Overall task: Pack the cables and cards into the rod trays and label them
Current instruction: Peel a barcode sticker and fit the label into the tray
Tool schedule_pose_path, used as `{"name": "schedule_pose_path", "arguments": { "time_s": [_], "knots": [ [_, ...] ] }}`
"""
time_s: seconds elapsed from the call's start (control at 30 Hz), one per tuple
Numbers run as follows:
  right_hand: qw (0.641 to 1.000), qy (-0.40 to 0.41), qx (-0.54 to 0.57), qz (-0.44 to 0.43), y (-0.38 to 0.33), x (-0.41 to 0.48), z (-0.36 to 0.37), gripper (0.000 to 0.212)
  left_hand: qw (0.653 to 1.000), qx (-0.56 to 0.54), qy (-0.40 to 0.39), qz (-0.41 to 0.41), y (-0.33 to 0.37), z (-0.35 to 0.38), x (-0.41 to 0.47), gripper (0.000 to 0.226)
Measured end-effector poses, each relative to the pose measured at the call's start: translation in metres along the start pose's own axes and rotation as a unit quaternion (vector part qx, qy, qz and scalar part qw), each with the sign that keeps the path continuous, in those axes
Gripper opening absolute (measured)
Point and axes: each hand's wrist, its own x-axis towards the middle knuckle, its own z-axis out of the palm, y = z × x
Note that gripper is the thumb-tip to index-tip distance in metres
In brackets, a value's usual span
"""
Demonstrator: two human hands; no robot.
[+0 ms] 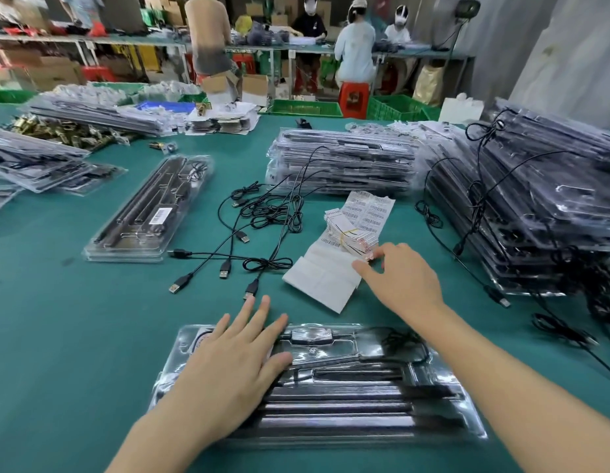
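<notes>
A clear plastic rod tray (365,397) with dark rods and a coiled black cable lies in front of me on the green table. My left hand (235,363) rests flat on the tray's left part, fingers straight. My right hand (402,278) reaches beyond the tray to a rubber-banded stack of cards (351,233) and pinches the stack's near corner. A sheet of barcode labels (372,209) lies under the stack, on white backing paper (320,278). Several loose black USB cables (259,216) sprawl across the middle of the table.
A labelled tray (150,213) lies at the left. Stacks of trays stand at the centre back (341,162), at the right (542,206) and at the far left (40,162). Brass parts (57,131) and green crates (303,107) are farther back. People work at a far bench.
</notes>
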Motion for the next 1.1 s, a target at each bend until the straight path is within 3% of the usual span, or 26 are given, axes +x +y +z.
{"name": "schedule_pose_path", "arguments": {
  "time_s": [0.13, 0.3, 0.4, 0.47, 0.53, 0.63, 0.77, 0.93, 1.0, 1.1],
  "knots": [
    [1.0, 0.011, 0.019, 0.014, -0.005, 0.004, 0.012, 0.037, 0.999, -0.043, -0.032, -0.001, -0.002, -0.022, 0.008, 0.067],
    [0.993, 0.016, 0.112, 0.029, -0.01, 0.004, 0.018, 0.018, 0.977, -0.162, 0.134, 0.02, 0.019, -0.05, 0.046, 0.045],
    [0.98, 0.041, 0.194, -0.032, -0.015, -0.005, 0.011, 0.006, 0.959, -0.197, 0.194, 0.067, 0.035, -0.058, 0.067, 0.042],
    [0.968, 0.09, 0.201, -0.118, -0.018, -0.02, 0.002, 0.014, 0.933, -0.251, 0.247, 0.072, 0.039, -0.059, 0.072, 0.038],
    [0.947, 0.155, 0.16, -0.229, -0.018, -0.039, -0.005, 0.019, 0.891, -0.355, 0.284, 0.012, 0.039, -0.056, 0.068, 0.023],
    [0.906, 0.206, 0.163, -0.331, -0.016, -0.065, -0.004, 0.017, 0.82, -0.53, 0.204, -0.076, 0.036, -0.051, 0.055, 0.033],
    [0.883, 0.249, 0.17, -0.36, -0.016, -0.088, 0.01, 0.017, 0.783, -0.593, 0.182, -0.055, 0.034, -0.037, 0.04, 0.049],
    [0.887, 0.235, 0.15, -0.369, -0.023, -0.093, 0.02, 0.014, 0.651, -0.716, 0.24, -0.079, 0.032, -0.016, 0.038, 0.054],
    [0.899, 0.19, 0.153, -0.364, -0.024, -0.091, 0.018, 0.015, 0.648, -0.719, 0.242, -0.065, 0.03, -0.011, 0.039, 0.049],
    [0.925, 0.047, 0.233, -0.297, -0.021, -0.089, 0.014, 0.036, 0.69, -0.676, 0.258, -0.019, 0.025, -0.008, 0.038, 0.048]
  ]
}}
